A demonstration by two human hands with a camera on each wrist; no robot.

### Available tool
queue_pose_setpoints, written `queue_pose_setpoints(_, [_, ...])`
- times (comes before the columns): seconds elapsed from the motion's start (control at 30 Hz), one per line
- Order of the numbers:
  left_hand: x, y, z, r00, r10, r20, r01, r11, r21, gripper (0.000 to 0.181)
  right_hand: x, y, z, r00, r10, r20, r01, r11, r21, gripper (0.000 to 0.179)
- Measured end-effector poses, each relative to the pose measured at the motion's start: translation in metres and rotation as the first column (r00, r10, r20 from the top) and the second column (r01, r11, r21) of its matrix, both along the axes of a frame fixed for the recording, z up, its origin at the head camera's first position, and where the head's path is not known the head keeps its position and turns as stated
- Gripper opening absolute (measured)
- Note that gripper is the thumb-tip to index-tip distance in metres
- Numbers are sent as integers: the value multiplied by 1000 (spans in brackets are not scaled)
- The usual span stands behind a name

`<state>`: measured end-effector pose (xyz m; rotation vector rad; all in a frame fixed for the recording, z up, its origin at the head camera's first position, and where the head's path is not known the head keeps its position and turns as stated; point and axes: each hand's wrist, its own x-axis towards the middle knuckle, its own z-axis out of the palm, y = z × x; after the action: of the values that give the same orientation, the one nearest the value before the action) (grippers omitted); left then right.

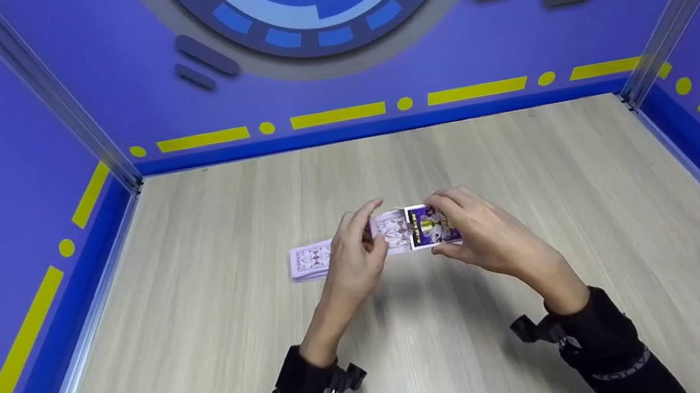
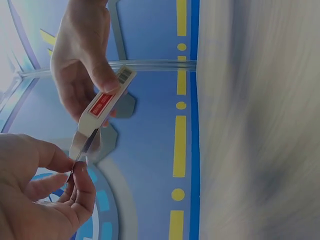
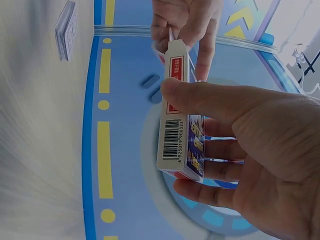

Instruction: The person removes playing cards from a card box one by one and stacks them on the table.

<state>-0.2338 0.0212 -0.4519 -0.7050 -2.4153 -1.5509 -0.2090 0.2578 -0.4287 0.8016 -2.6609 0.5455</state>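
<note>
My right hand [image 1: 493,234] grips a small playing-card box [image 1: 425,227], purple and yellow on its broad face. In the right wrist view the thumb presses the box's white side [image 3: 173,140], which carries a barcode and a red label. Playing cards [image 1: 392,230] with a patterned back stick out of the open left end of the box. Their outer end is pinched by my left hand [image 1: 353,251]; how many cards it holds, I cannot tell. Just left of that hand a stack of playing cards [image 1: 311,259] lies on the table, partly hidden behind the hand.
The pale wooden table [image 1: 207,356] spreads out around the hands. Blue panels with yellow marks [image 1: 338,116] stand along its back, left and right sides, joined by metal corner posts [image 1: 675,2].
</note>
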Motion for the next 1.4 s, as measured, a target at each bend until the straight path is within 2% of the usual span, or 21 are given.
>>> queue_pose_setpoints(0.07, [0, -3, 2, 1000, 17, -23, -18, 999, -42, 49, 0, 1, 0, 1000, -10, 0, 10, 1000, -4, 70])
queue_pose_setpoints(0.2, [0, -9, 5, 1000, 10, -11, -11, 992, -124, 47, -1, 3, 1, 1000, -16, 7, 16, 1000, -6, 70])
queue_pose_setpoints(0.3, [1, -12, 5, 1000, -12, -26, 6, 974, -226, 56, -1, 3, 0, 1000, -14, 12, 14, 1000, -7, 71])
queue_pose_setpoints(0.37, [1, -12, 4, 997, -20, -75, -3, 954, -299, 66, -1, 3, 0, 1000, -15, 13, 15, 1000, -8, 71])
queue_pose_setpoints(0.53, [-2, -14, 2, 971, -59, -230, -37, 919, -392, 70, 0, 3, -2, 999, -15, 28, 15, 1000, -13, 72])
queue_pose_setpoints(0.73, [-6, -22, 4, 943, -106, -316, -53, 888, -456, 69, -2, 5, -3, 999, -23, 43, 23, 1000, -13, 71])
queue_pose_setpoints(0.83, [-9, -29, 8, 940, -114, -322, -56, 878, -475, 68, -3, 7, -2, 998, -28, 47, 28, 1000, -12, 70])
queue_pose_setpoints(1.07, [-17, -53, 18, 933, -85, -350, -90, 886, -454, 63, -3, 13, 2, 994, -67, 84, 69, 997, -25, 69])
queue_pose_setpoints(1.23, [-21, -68, 23, 944, -19, -328, -132, 892, -432, 64, -4, 19, 4, 992, -80, 96, 85, 995, -50, 67])
queue_pose_setpoints(1.4, [-26, -81, 23, 970, 42, -240, -144, 896, -421, 65, -5, 27, 4, 992, -88, 92, 96, 992, -87, 65])
